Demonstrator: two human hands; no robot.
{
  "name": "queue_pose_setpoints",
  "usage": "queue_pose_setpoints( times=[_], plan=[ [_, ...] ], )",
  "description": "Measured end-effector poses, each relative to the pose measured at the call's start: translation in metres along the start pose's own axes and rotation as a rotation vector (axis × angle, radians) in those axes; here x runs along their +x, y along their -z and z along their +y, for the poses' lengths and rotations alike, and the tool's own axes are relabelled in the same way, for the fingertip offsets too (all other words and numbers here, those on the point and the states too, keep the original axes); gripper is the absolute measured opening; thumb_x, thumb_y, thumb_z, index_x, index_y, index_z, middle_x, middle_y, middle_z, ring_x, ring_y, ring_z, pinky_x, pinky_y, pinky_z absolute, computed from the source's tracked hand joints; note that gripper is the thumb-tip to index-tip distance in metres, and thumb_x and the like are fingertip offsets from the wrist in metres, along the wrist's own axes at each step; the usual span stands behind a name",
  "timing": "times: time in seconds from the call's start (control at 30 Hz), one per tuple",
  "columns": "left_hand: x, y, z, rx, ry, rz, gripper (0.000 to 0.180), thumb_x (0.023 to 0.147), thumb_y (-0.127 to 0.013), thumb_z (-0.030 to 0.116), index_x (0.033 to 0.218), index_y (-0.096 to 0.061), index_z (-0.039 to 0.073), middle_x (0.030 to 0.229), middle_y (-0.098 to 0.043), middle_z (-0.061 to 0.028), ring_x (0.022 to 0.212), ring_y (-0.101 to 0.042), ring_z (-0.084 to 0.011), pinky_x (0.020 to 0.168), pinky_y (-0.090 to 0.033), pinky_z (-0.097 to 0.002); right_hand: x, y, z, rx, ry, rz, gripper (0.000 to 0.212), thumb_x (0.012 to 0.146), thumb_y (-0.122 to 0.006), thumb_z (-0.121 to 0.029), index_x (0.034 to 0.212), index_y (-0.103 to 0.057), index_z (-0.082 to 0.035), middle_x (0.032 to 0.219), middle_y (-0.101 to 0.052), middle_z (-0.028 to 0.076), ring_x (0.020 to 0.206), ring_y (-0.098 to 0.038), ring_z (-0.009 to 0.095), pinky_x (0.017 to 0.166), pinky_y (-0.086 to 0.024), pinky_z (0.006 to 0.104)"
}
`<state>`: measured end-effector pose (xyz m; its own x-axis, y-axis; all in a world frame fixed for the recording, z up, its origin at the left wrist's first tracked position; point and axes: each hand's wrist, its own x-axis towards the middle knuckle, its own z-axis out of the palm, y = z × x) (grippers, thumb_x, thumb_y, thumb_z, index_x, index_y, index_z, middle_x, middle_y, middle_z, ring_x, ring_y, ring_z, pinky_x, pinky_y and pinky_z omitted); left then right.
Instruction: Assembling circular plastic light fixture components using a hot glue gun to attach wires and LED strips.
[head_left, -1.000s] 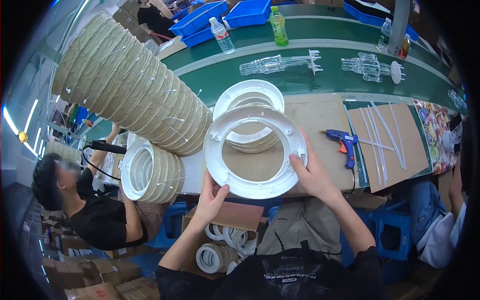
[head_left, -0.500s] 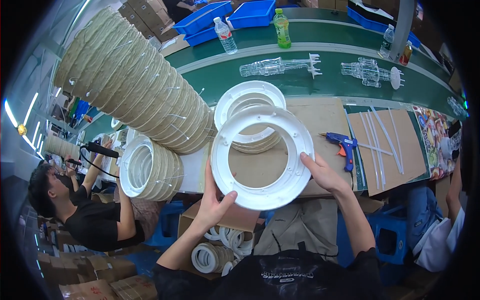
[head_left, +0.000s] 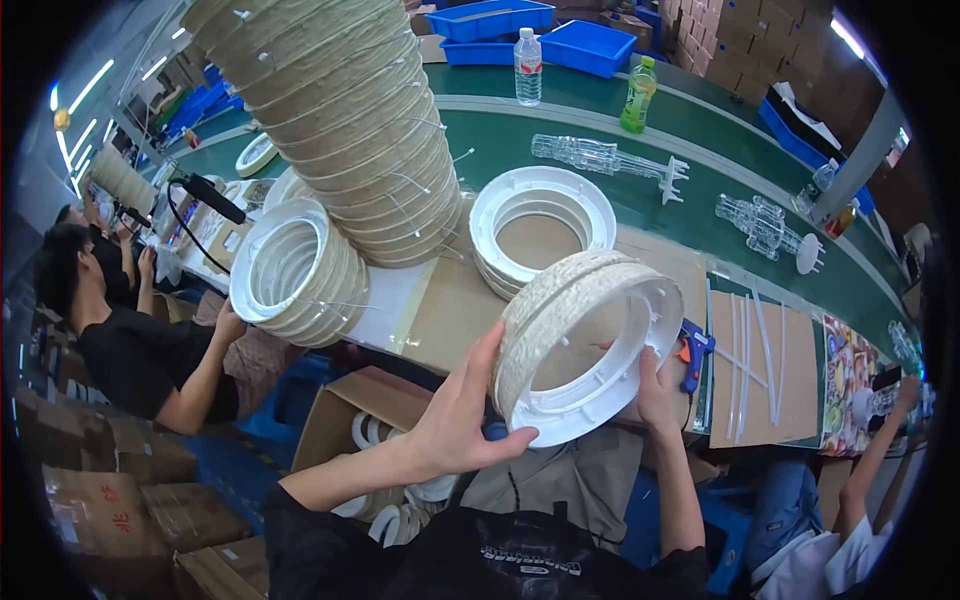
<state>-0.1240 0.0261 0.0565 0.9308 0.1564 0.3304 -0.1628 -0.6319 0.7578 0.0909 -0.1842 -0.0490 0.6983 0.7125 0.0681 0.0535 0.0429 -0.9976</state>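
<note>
Ring (head_left: pixel 590 345) held up above the bench edge, tilted, rope-wrapped side leftward. Left hand (head_left: pixel 462 415) spread wide against the wrapped wall, fingers curled under the lower white rim. Right hand (head_left: pixel 655 390) gripping the right rim, thumb inside, fingers behind. Glue gun (head_left: pixel 693 350) just beside. Stack of rings (head_left: pixel 543 222) beyond.

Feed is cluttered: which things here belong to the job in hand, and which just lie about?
In hand:
rope-wrapped white ring
left hand
right hand
stack of bare white rings
glue gun

Lying about:
two drink bottles
blue trays
clear plastic parts
cardboard boxes
</note>
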Motion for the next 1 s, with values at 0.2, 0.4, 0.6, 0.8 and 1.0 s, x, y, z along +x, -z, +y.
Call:
queue_pose_setpoints(
  times=[0.2,0.4,0.6,0.8,1.0],
  plan=[
    [-0.003,0.000,-0.008,-0.199,0.080,-0.065,0.109,0.080,-0.075,0.020,0.157,-0.001,-0.003,0.150,-0.034,-0.0287,0.140,-0.040,-0.0351,0.117,-0.030,-0.0425,-0.012,0.008,0.022,-0.014,-0.080,0.262,0.045,0.107,-0.047,-0.035,0.131,-0.054,0.003,0.113,-0.067,0.012,0.101,-0.064,0.018,0.087,-0.052,0.0325],
    [0.000,0.013,-0.017,-0.129,-0.018,-0.051,0.104,0.080,-0.076,0.019,0.158,-0.009,0.000,0.150,-0.035,-0.0282,0.138,-0.042,-0.0403,0.115,-0.034,-0.0441,-0.011,0.005,-0.001,0.038,-0.038,0.053,0.049,0.106,-0.049,-0.033,0.139,-0.046,0.003,0.127,-0.060,0.013,0.114,-0.059,0.019,0.097,-0.047,0.0317],
    [0.037,0.042,-0.018,-0.390,0.191,-0.085,0.092,0.085,-0.072,0.022,0.156,-0.019,0.000,0.147,-0.039,-0.0255,0.132,-0.050,-0.0327,0.098,-0.051,-0.0386,0.019,0.024,-0.024,-0.097,0.047,0.190,0.062,0.106,-0.037,-0.053,0.131,-0.054,0.001,0.111,-0.067,0.012,0.099,-0.066,0.017,0.090,-0.052,0.0325],
    [0.100,0.052,-0.080,-0.126,0.070,0.314,0.049,0.098,-0.058,0.025,0.136,-0.051,-0.006,0.126,-0.054,-0.0183,0.104,-0.060,-0.0273,0.083,-0.053,-0.0358,0.123,0.009,-0.089,-0.189,0.063,0.125,0.057,0.109,-0.030,-0.044,0.129,-0.061,0.000,0.110,-0.069,0.011,0.098,-0.064,0.016,0.089,-0.049,0.0317],
    [0.141,0.039,-0.147,0.058,0.159,0.446,0.045,0.103,-0.046,0.034,0.111,-0.061,-0.008,0.108,-0.061,-0.0257,0.098,-0.058,-0.0395,0.092,-0.045,-0.0439,0.208,0.007,-0.086,-0.390,-0.104,0.155,0.058,0.108,-0.032,-0.042,0.116,-0.066,0.005,0.100,-0.070,0.013,0.091,-0.063,0.018,0.086,-0.048,0.0339]
  ],
)
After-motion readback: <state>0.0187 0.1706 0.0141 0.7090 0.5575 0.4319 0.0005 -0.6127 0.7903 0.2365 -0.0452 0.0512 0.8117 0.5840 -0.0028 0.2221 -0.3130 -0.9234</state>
